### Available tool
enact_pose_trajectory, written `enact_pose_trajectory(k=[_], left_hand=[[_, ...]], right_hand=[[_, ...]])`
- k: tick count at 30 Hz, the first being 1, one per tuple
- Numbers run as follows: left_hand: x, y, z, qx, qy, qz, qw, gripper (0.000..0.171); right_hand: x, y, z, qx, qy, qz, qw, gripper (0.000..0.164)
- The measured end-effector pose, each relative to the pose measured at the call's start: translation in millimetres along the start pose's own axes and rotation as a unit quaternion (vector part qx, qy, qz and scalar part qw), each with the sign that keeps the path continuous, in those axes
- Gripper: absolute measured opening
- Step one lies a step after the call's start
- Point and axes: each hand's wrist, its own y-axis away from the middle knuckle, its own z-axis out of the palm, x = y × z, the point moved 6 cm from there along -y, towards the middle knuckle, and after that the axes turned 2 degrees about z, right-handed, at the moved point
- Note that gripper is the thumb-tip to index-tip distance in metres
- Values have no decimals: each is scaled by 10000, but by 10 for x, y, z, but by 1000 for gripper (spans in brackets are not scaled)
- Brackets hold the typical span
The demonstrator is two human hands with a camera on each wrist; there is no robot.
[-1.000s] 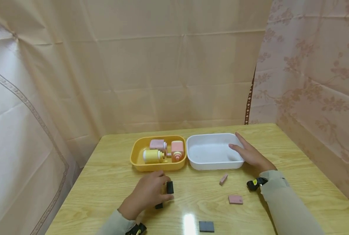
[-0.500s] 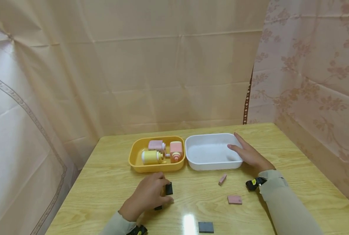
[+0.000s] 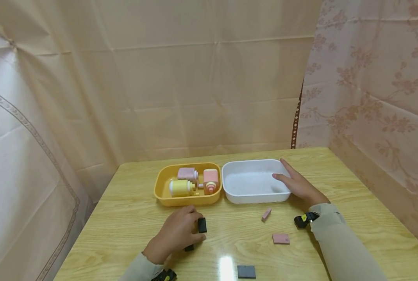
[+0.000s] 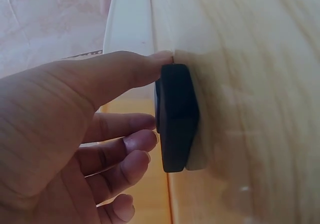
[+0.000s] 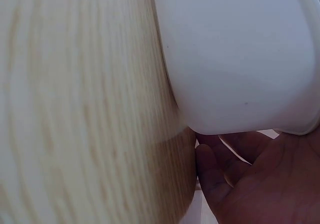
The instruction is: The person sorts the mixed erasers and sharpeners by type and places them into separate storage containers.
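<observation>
On the wood-grain surface (image 3: 230, 226): yellowish and glossy, a bright glare toward the near side.
Beige curtain (image 3: 181, 78): creased, hanging behind the far edge.
Floral curtain (image 3: 381, 89): pinkish, with printed branches, at the right.
White cloth (image 3: 12, 164): draped at the left, crossed by a patterned band.
Yellow tray (image 3: 189, 201): near the far edge, three bottle-shaped pieces lying inside, yellow, mauve and pink.
White tray (image 3: 245, 181): just right of the yellow tray.
Right grip (image 3: 300, 186): clasping the white tray's right end, thumb over the rim, fingers outside.
Left grip (image 3: 178, 231): curled about a black block (image 3: 202, 225) in front of the yellow tray; a second black piece (image 3: 189, 248) shows below the thumb.
Loose pieces: pink bar (image 3: 267, 215), pink slab (image 3: 281, 239), dark grey slab (image 3: 246, 272), well apart.
</observation>
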Motion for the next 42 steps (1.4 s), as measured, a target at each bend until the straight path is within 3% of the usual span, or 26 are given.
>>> enact_pose_trajectory(k=[26,42], left_hand=[[-35,-19,9,90,24,-85,9999,50],[86,-75,-121,261,24,68,9996,49]], right_hand=[[-9,11,8,-10,-26,96,9999,91],[10,-7,7,21,9,80,10000,91]])
